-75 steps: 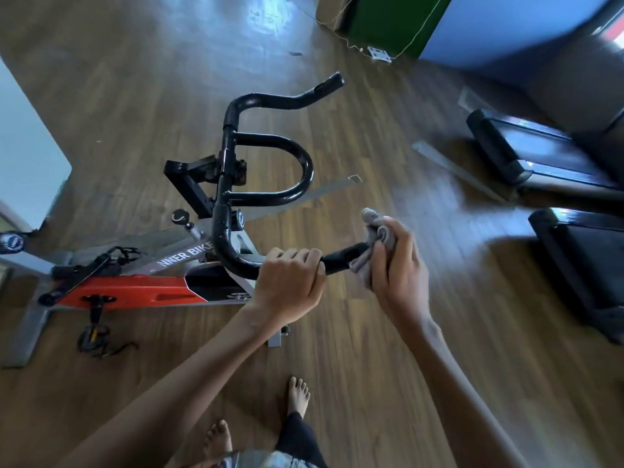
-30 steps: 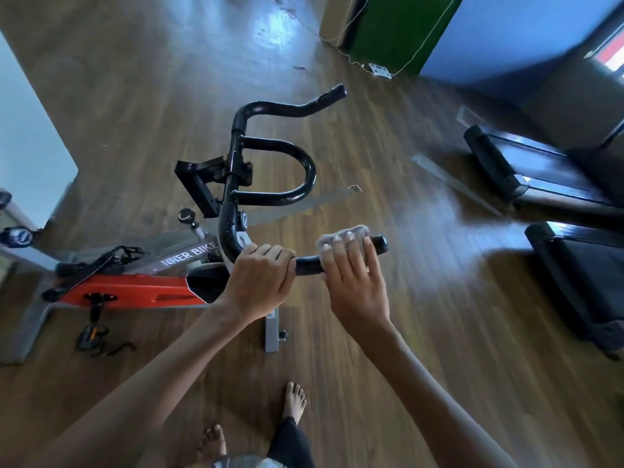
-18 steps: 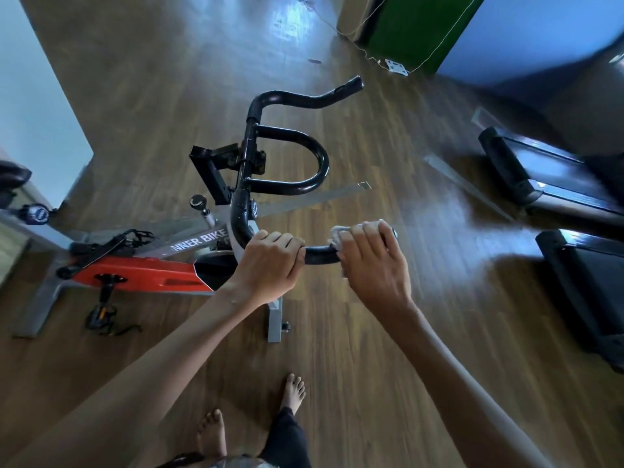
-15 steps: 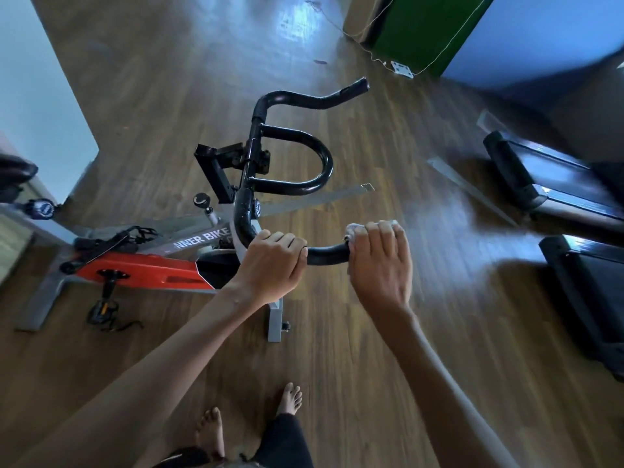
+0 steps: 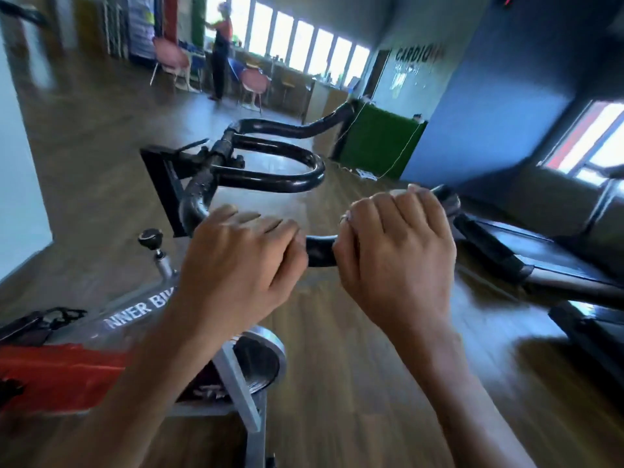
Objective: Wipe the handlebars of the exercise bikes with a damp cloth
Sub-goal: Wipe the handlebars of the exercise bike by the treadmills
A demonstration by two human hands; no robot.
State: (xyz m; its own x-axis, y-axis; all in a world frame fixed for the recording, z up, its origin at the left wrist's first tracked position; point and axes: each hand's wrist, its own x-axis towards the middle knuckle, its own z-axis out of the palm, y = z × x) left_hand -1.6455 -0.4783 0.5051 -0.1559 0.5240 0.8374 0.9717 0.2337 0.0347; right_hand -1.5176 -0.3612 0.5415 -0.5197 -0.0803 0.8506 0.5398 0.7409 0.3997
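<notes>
Both fists on the near grip of the handlebar (image 5: pixel 320 253), long axis left to right, rising toward the right end. Left hand (image 5: pixel 236 265) clamped on the bar near the bend, bracing. Right hand (image 5: pixel 398 251) wrapped round the grip's outer stretch, cloth (image 5: pixel 343 218) mostly hidden beneath, only a pale sliver peeping out by the index finger. Bare black bar between the fists; grip end just beyond the right knuckles. Far grip and inner loop well apart, likely left to wipe.
</notes>
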